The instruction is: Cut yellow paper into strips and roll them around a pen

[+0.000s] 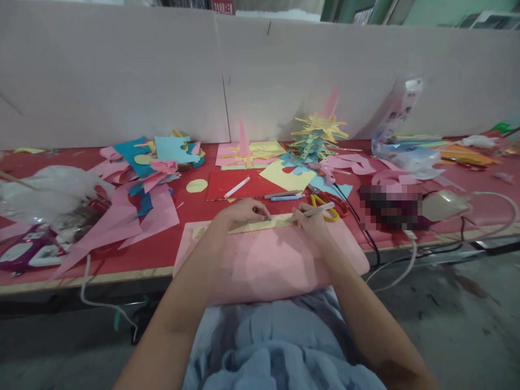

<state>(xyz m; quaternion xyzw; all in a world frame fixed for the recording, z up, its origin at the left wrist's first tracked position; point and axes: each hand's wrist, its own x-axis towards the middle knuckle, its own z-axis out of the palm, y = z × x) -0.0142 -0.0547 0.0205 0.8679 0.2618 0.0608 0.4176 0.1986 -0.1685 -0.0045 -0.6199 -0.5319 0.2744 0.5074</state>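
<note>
A pale yellow strip lies across the top of a pink sheet-like pad at the table's front edge. My left hand rests on the strip with fingers curled down in a pinch; whatever is between the fingertips is too small to make out. In my right hand is a whitish pen, its tip pointing left toward the strip. Scissors with yellow and red handles lie just behind my right hand. A blue pen sits behind the strip, and a white pen is on a red sheet.
A layered paper tree stands by the white partition, beside a smaller pink cone. Pink and blue paper scraps lie left. Black and white cables run at right. A purple-and-white device lies far left.
</note>
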